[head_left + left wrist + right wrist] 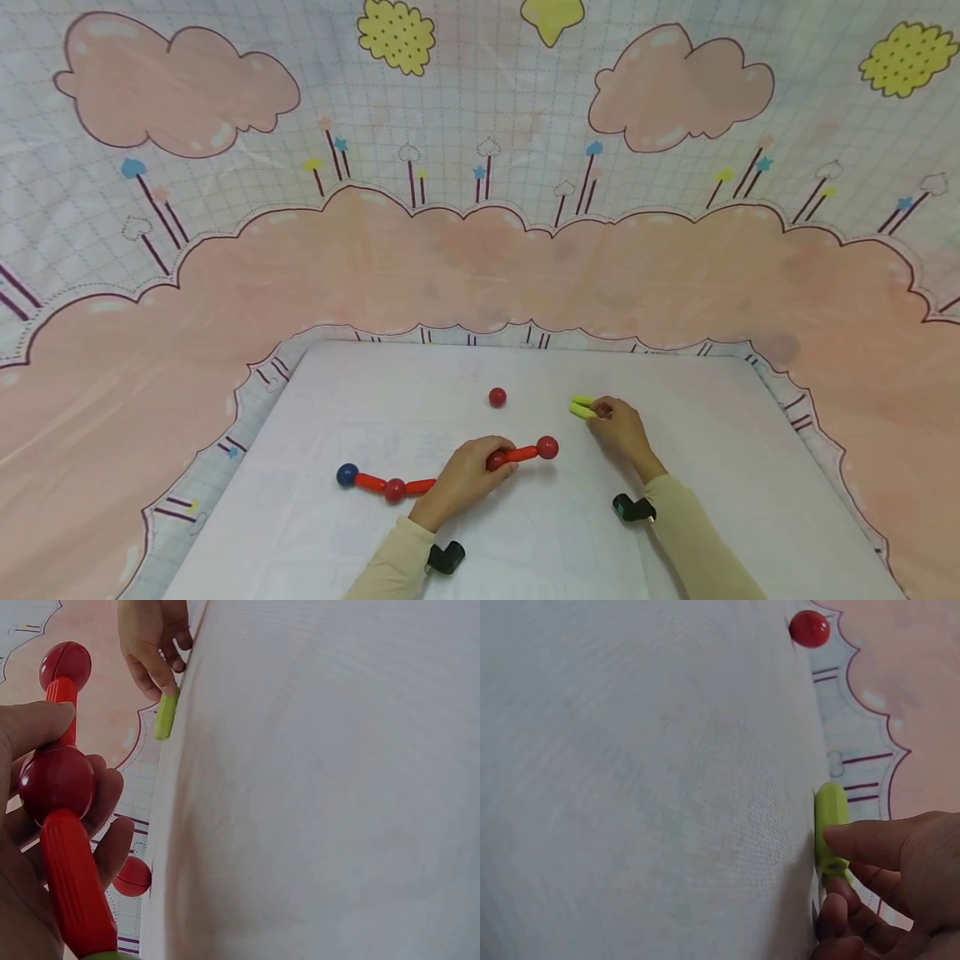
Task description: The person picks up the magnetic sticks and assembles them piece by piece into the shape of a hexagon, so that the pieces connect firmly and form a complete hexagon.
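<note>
My left hand [467,477] holds a chain of red building sticks [520,454] and balls, with fingers and thumb around a dark red ball [58,784] and the stick beyond it. One end of the chain carries a red ball [547,447], the other a blue ball [347,475]. The hand hides part of the chain in the head view; something green [109,955] joins a stick at the left wrist view's lower edge. On the right, my right hand [618,427] pinches at two yellow-green sticks [581,412] lying side by side. Its thumb lies on one stick [831,806].
A loose red ball [497,397] lies on the white table [405,383], between the two hands and farther back. Behind the table hangs a patterned cloth [465,267] with pink clouds. A black wrist camera [633,507] sits by the right sleeve, another [447,557] by the left.
</note>
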The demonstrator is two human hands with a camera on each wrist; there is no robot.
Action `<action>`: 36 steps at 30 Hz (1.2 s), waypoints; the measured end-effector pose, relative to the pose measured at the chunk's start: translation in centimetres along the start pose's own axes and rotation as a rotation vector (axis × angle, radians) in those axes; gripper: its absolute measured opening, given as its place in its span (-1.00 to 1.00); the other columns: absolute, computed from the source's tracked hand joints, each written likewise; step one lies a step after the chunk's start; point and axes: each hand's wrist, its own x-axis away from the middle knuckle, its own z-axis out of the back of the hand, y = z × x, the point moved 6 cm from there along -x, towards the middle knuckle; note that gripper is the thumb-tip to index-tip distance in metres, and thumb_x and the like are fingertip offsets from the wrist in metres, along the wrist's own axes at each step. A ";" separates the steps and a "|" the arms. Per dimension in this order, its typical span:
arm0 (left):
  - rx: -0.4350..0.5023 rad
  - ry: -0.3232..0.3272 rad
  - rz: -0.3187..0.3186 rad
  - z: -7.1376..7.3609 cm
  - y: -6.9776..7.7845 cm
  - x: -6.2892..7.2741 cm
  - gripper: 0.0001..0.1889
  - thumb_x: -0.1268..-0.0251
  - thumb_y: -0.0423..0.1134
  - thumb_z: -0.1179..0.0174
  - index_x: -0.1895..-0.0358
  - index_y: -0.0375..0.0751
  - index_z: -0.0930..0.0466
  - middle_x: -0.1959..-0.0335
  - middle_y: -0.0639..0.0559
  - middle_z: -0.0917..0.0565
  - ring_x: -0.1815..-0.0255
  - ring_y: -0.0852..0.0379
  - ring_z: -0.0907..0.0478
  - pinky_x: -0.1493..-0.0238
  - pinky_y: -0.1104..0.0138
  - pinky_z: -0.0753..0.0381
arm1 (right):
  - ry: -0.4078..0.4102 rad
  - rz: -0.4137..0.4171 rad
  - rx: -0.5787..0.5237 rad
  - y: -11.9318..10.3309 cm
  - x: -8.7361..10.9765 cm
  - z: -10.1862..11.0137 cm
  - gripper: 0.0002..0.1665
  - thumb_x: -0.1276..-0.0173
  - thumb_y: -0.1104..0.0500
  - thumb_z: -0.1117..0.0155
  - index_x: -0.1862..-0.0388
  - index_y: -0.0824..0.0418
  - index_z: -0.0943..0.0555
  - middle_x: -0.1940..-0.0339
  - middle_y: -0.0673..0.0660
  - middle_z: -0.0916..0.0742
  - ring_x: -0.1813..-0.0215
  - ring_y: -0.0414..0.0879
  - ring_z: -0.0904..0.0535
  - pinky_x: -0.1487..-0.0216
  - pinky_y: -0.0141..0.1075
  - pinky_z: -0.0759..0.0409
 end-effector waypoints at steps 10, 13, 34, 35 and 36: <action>-0.006 0.009 -0.008 0.0 -0.2 0.2 -0.76 -0.29 -0.09 -0.30 0.01 0.06 -0.64 0.25 0.23 -0.65 0.29 0.29 -0.43 0.22 0.45 -0.46 | 0.017 0.058 -0.018 -0.2 1.1 0.3 -0.73 -0.24 0.27 -0.35 0.08 0.32 -0.65 0.12 0.26 -0.74 0.10 0.07 -0.66 0.05 -0.09 -0.58; -0.002 0.000 0.003 0.1 -0.2 0.2 -0.76 -0.29 -0.09 -0.30 0.00 0.07 -0.63 0.23 0.23 -0.66 0.27 0.28 -0.44 0.21 0.44 -0.47 | 0.013 0.061 -0.027 -0.4 1.8 0.7 -0.74 -0.25 0.28 -0.35 0.08 0.32 -0.65 0.12 0.25 -0.74 0.11 0.06 -0.67 0.10 -0.14 -0.59; 0.018 -0.014 0.029 0.1 -0.4 0.2 -0.73 -0.29 -0.04 -0.30 -0.03 0.09 -0.64 0.31 0.28 -0.62 0.30 0.29 -0.44 0.24 0.45 -0.45 | -0.019 0.142 -0.045 -3.2 5.2 2.6 -0.75 -0.31 0.30 -0.31 0.03 0.25 -0.63 0.04 0.24 -0.72 0.10 0.03 -0.64 0.28 -0.36 -0.52; 0.016 -0.015 0.028 0.1 -0.4 0.2 -0.73 -0.29 -0.04 -0.30 -0.03 0.09 -0.64 0.31 0.28 -0.62 0.30 0.29 -0.44 0.24 0.45 -0.45 | -0.018 0.147 -0.043 -3.3 5.3 2.7 -0.75 -0.30 0.31 -0.31 0.03 0.25 -0.63 0.04 0.23 -0.72 0.10 0.02 -0.63 0.27 -0.36 -0.51; 0.016 -0.015 0.026 0.1 -0.4 0.2 -0.73 -0.29 -0.04 -0.30 -0.03 0.09 -0.64 0.31 0.28 -0.62 0.30 0.29 -0.44 0.24 0.45 -0.46 | -0.019 0.147 -0.045 -3.4 5.5 2.7 -0.75 -0.30 0.31 -0.32 0.03 0.25 -0.63 0.04 0.23 -0.72 0.10 0.01 -0.63 0.27 -0.36 -0.51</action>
